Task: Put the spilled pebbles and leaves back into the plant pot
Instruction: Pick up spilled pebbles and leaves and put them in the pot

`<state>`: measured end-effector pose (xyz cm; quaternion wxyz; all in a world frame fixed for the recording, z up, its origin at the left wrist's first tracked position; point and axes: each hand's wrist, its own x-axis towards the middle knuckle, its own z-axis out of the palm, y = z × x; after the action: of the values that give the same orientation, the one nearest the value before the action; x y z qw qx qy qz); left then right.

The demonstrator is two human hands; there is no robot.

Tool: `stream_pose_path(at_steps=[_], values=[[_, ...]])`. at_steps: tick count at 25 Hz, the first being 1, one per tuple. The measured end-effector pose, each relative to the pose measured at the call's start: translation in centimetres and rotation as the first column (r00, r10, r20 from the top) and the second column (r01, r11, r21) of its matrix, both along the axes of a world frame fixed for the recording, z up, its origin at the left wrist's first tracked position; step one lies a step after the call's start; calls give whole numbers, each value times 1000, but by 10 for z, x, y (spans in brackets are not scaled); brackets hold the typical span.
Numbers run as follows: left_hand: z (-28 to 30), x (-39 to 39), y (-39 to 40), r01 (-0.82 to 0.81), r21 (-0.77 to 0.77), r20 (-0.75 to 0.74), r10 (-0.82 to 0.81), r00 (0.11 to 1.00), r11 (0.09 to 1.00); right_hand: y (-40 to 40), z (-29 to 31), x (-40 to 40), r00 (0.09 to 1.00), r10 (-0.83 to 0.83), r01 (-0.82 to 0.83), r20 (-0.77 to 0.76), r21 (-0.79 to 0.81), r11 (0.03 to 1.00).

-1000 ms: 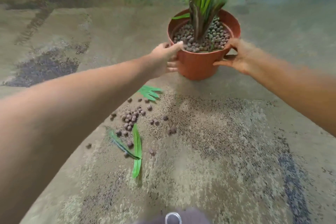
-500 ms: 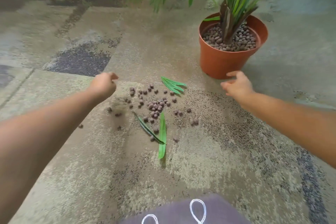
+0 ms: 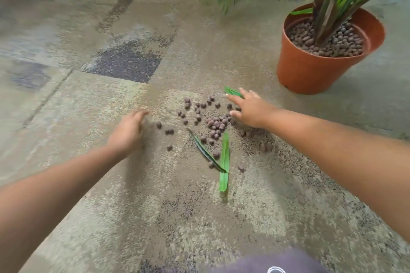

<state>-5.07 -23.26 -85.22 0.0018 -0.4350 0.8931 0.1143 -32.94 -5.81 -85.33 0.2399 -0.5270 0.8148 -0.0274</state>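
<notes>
pebbles (image 3: 216, 123): centre frame, all on carpet.
leaves (image 3: 224, 162): uncollected.
plant pot (image 3: 315, 68): upper right, upright.
left hand (image 3: 127, 132): fingers apart, empty.
right hand (image 3: 251, 109): fingers spread, empty.

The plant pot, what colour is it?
The plant pot is orange-brown, like terracotta. It shows clearly in the head view, at the upper right.
</notes>
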Motion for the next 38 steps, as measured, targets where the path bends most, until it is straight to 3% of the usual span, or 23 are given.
stream_pose_path(at_steps=[3, 5, 8, 13, 16, 18, 20, 24, 28, 30, 32, 38], values=[[-9, 22, -5, -152, -17, 29, 152, 988, 988, -4, -13, 1, 999, 41, -41, -28, 1, 999], [-22, 37, 8, -182, -23, 83, 184, 980, 983, 6, -16, 4, 992, 96, -105, -78, -124, 987], [-31, 46, 18, -272, -30, -79, 269, 960, 962, 22, -12, 8, 982, 124, -162, -140, -305, 939], [-26, 37, 28, -404, -42, -182, 391, 902, 914, 33, -8, 16, 972, 70, -144, -225, -333, 932], [-18, 29, 34, -395, -31, -207, 380, 901, 918, 39, -1, 14, 993, -113, 88, -46, -373, 924], [-15, 19, 45, -307, 8, -223, 301, 927, 952, 46, 7, 11, 947, -285, 320, 147, -396, 861], [-17, 8, 67, -190, 79, -244, 204, 948, 979, 58, 13, 12, 895, -350, 438, 276, -408, 801], [-20, -11, 94, -119, 147, -289, 158, 944, 982, 95, 17, 11, 871, -407, 486, 274, -358, 798], [-19, -13, 98, -53, 115, -244, 80, 967, 992, 119, 17, 11, 899, -354, 402, 259, -166, 900], [-19, -16, 104, -1, 147, -250, 38, 968, 989, 120, 17, 11, 952, -272, 299, 142, -223, 928], [-21, -22, 111, 5, 174, -260, 41, 965, 985, 116, 14, 5, 954, -296, 293, 37, -307, 905], [-26, -33, 116, -37, 170, -258, 81, 963, 985, 107, -14, 26, 975, -213, 214, 56, -20, 977]])
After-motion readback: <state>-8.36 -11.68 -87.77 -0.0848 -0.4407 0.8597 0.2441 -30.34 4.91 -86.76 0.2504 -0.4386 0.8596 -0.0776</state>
